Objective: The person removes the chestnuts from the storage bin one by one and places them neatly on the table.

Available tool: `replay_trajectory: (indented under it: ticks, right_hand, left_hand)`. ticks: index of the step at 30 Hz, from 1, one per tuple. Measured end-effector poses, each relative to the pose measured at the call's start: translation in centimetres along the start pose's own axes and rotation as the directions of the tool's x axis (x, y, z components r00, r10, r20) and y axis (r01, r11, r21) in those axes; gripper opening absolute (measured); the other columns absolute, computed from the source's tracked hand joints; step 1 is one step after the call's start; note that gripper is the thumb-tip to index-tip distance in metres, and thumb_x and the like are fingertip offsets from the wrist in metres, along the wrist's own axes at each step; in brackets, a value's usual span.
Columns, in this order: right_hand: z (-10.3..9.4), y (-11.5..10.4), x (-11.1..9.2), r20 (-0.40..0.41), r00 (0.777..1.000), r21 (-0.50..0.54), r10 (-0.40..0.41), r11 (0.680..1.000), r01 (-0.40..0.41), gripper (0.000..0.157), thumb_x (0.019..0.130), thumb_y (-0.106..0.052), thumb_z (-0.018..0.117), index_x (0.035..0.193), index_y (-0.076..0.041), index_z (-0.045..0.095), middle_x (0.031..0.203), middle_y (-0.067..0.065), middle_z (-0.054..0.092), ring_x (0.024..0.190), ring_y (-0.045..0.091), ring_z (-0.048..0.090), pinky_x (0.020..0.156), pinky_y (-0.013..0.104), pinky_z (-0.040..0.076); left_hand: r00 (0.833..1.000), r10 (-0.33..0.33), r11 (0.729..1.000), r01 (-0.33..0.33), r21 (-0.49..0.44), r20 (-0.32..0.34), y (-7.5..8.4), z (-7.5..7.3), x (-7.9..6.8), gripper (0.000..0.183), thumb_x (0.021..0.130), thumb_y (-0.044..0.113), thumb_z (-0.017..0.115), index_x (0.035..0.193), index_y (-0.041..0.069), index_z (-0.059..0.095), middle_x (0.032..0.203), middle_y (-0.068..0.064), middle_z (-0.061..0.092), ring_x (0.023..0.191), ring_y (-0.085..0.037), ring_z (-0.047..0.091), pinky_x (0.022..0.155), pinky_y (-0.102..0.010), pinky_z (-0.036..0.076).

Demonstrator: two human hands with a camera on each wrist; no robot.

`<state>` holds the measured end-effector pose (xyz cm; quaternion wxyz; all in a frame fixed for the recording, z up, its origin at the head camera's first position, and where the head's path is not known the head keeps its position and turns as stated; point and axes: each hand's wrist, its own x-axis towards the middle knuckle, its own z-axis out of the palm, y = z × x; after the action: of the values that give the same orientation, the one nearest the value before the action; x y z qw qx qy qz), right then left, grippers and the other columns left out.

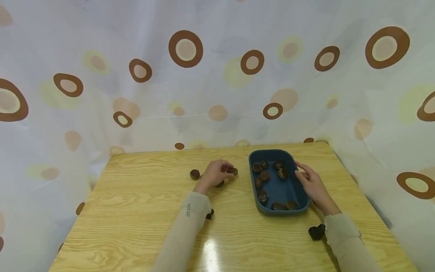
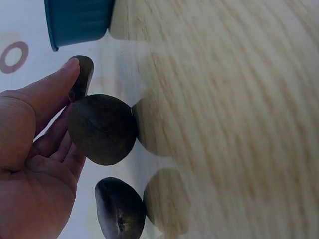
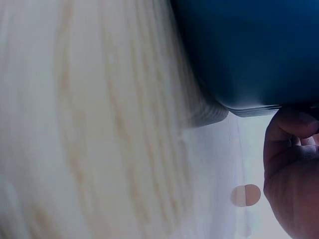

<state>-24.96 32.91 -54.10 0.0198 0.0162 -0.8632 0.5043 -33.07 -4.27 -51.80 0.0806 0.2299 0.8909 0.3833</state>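
Observation:
My left hand (image 1: 215,173) pinches a brown chestnut (image 1: 232,171) between thumb and fingertips, left of the blue tray (image 1: 279,212). In the left wrist view the pinched chestnut (image 2: 83,79) stands on edge at the thumb tip. Right by that hand sits a second chestnut (image 2: 102,130), and another chestnut (image 2: 120,209) lies beyond it on the table. With thumb and fingers at the rim, my right hand (image 1: 313,185) holds the tray by its right side. Several chestnuts (image 1: 263,196) lie inside, mostly along the left wall and near end.
The wooden table (image 1: 142,219) reaches back to a white curtain (image 1: 217,87) with brown and yellow rings. A loose chestnut (image 1: 195,174) lies left of the left hand. Each wrist carries a small black camera.

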Motion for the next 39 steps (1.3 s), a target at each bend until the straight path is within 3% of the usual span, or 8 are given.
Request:
replay_trajectory:
  ticks: [11, 26, 39]
  right_hand:
    - [0.04, 0.15, 0.10, 0.002, 1.000, 0.021, -0.008, 1.000, 0.007, 0.056, 0.113, -0.031, 0.044, 0.163, -0.008, 0.031, 0.068, -0.002, 0.043, 0.062, 0.014, 0.042, 0.061, 0.029, 0.039]
    - [0.07, 0.03, -0.07, -0.005, 1.000, 0.003, -0.020, 1.000, 0.020, 0.056, 0.113, -0.034, 0.044, 0.163, -0.010, 0.032, 0.070, 0.001, 0.048, 0.068, 0.014, 0.048, 0.065, 0.027, 0.041]
    - [0.11, -0.11, -0.17, -0.002, 1.000, 0.016, -0.024, 1.000, 0.024, 0.057, 0.113, -0.033, 0.044, 0.163, -0.009, 0.032, 0.065, -0.004, 0.038, 0.058, 0.015, 0.038, 0.058, 0.030, 0.037]
  left_hand:
    - [0.998, -0.019, 1.000, 0.018, 0.011, 0.065, -0.70, -0.15, 0.00, 0.031, 0.095, 0.019, 0.078, 0.125, 0.011, 0.074, 0.125, -0.007, 0.072, 0.113, -0.025, 0.067, 0.101, -0.042, 0.054]
    - [0.992, -0.067, 0.998, 0.067, 0.006, 0.111, -0.47, -0.38, -0.22, 0.033, 0.096, 0.015, 0.077, 0.128, 0.007, 0.072, 0.120, -0.009, 0.073, 0.110, -0.024, 0.068, 0.098, -0.041, 0.056]
    - [0.987, -0.082, 0.996, 0.078, 0.032, 0.138, -0.45, -0.31, -0.20, 0.038, 0.097, 0.015, 0.075, 0.133, 0.005, 0.069, 0.124, -0.013, 0.071, 0.115, -0.027, 0.067, 0.099, -0.042, 0.056]
